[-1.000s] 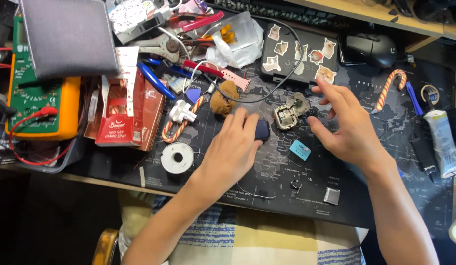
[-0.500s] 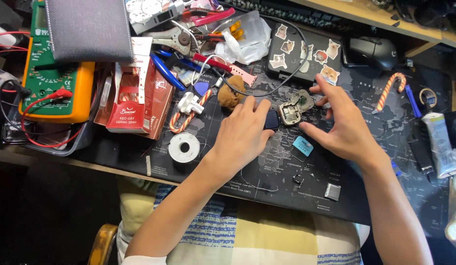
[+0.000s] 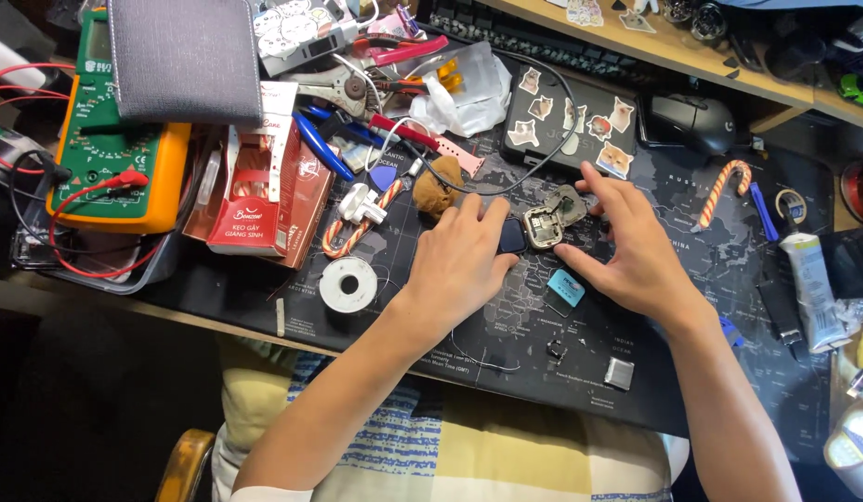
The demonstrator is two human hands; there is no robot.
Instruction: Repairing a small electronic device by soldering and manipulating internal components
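Orange-cased, the multimeter (image 3: 106, 158) sits at the far left of the dark desk mat (image 3: 506, 344), its red leads looping around it, with a grey pouch (image 3: 185, 56) lying over its top edge. Just right of it lies a red box (image 3: 259, 200), then a striped candy cane (image 3: 357, 228) and a white solder spool (image 3: 349, 284). Past these, the left hand (image 3: 459, 265) rests palm down on the mat, fingers curled loosely, its fingertips pressing a small dark blue piece (image 3: 512, 236) that touches the opened square gadget (image 3: 546, 226). That gadget lies near the mat's middle, its inner parts exposed, a round grey part (image 3: 571, 206) just beside it. The right hand (image 3: 636, 251) flanks it from the other side, fingers spread, thumb and fingertips steadying its edge. A small teal block (image 3: 566, 287) sits under that hand's thumb. Farther right lie a second candy cane (image 3: 722, 192) and a computer mouse (image 3: 691, 121).
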